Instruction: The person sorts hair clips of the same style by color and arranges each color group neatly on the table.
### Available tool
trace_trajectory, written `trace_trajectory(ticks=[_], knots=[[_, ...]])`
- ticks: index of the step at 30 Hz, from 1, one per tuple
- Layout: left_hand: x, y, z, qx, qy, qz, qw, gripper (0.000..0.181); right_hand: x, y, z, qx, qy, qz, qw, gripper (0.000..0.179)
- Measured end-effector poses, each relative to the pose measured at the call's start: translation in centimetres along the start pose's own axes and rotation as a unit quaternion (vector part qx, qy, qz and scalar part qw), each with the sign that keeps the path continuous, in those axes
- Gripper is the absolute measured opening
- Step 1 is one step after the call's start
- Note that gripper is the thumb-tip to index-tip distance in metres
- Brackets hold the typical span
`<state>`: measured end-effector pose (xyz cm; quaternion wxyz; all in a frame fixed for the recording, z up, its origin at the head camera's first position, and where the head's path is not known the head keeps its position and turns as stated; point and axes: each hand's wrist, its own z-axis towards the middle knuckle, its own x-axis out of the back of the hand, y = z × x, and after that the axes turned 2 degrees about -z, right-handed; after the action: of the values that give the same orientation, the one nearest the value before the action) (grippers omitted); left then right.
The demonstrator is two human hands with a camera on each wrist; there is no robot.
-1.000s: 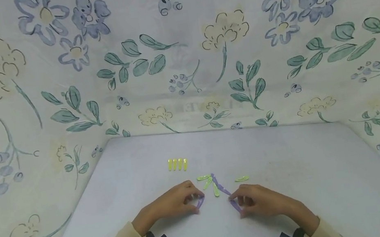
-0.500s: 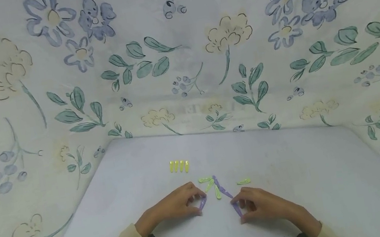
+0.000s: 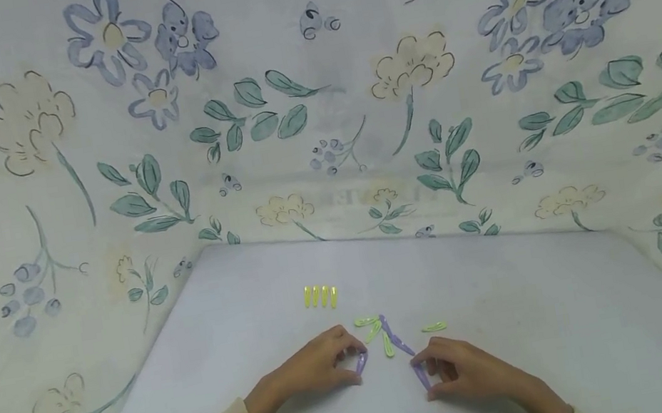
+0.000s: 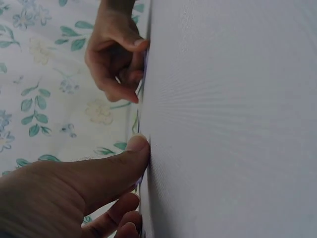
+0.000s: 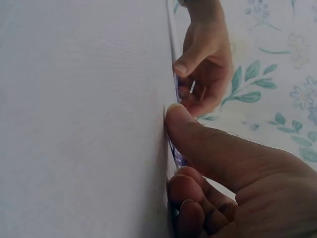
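Note:
In the head view my left hand (image 3: 330, 362) holds a purple snap hair clip (image 3: 361, 363) between thumb and fingertips, low over the table. My right hand (image 3: 470, 371) pinches another purple hair clip (image 3: 422, 375) by its two ends, flat against the tabletop. That clip lies at the lower end of a slanting row of purple clips (image 3: 401, 345). Left of the row, several light green hair clips (image 3: 387, 345) fan out from its top. In the wrist views the thumbs and fingertips are right at the table surface, and the clips are mostly hidden behind them.
Several yellow hair clips (image 3: 321, 296) stand side by side farther back on the white table (image 3: 242, 300). One light green clip (image 3: 434, 327) lies alone beyond the right hand. A flower-patterned sheet (image 3: 341, 104) rises behind and at both sides of the table.
The whole scene has shifted slightly down and right in the head view. Both hands keep hold of their purple clips; the clips on the table stay in the same arrangement.

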<state>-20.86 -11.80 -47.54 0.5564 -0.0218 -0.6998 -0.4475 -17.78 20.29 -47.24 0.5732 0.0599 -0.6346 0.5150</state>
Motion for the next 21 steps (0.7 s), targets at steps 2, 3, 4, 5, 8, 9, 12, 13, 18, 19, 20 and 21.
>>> trace_trajectory(ticks=[2, 3, 4, 5, 8, 9, 12, 13, 18, 19, 20, 21], knots=[[-0.1, 0.2, 0.2, -0.005, 0.004, 0.001, 1.0, 0.044, 0.1, 0.1, -0.3, 0.001, 0.004, 0.001, 1.0, 0.042], [-0.1, 0.4, 0.2, -0.008, 0.005, 0.001, 1.0, 0.044, 0.2, 0.2, -0.4, 0.0, 0.005, 0.002, 1.0, 0.042], [-0.2, 0.5, 0.3, -0.01, 0.006, -0.001, 0.9999, 0.044, 0.3, 0.2, -0.5, -0.002, 0.005, 0.004, 1.0, 0.042], [-0.2, 0.5, 0.4, -0.011, 0.007, -0.005, 0.9999, 0.044, 0.4, 0.2, -0.5, -0.001, 0.006, 0.004, 1.0, 0.042], [-0.3, 0.6, 0.6, -0.007, 0.009, -0.019, 0.9998, 0.043, 0.8, 0.2, -0.5, -0.003, 0.005, 0.0, 1.0, 0.042], [-0.3, 0.6, 0.7, -0.006, 0.01, -0.023, 0.9997, 0.043, 0.9, 0.3, -0.5, 0.0, 0.006, -0.002, 1.0, 0.042], [-0.3, 0.4, 0.7, -0.005, 0.013, -0.032, 0.9994, 0.043, 0.9, 0.4, -0.4, -0.003, 0.005, 0.001, 1.0, 0.043], [-0.3, 0.3, 0.7, -0.006, 0.012, -0.035, 0.9993, 0.043, 0.8, 0.5, -0.4, -0.007, 0.003, 0.006, 1.0, 0.043], [-0.6, -0.6, 0.3, -0.007, 0.007, -0.049, 0.9987, 0.043, 0.1, 0.5, -0.4, -0.023, 0.0, 0.023, 0.9995, 0.043], [-0.6, -0.8, 0.2, -0.009, 0.008, -0.051, 0.9987, 0.043, 0.0, 0.5, -0.3, -0.026, 0.0, 0.026, 0.9993, 0.043], [-0.6, -1.1, 0.1, -0.011, 0.01, -0.051, 0.9986, 0.043, -0.1, 0.4, -0.2, -0.029, 0.0, 0.027, 0.9992, 0.043], [-0.5, -1.3, -0.1, -0.014, 0.013, -0.051, 0.9985, 0.043, -0.1, 0.4, -0.1, -0.03, -0.002, 0.029, 0.9991, 0.043]])
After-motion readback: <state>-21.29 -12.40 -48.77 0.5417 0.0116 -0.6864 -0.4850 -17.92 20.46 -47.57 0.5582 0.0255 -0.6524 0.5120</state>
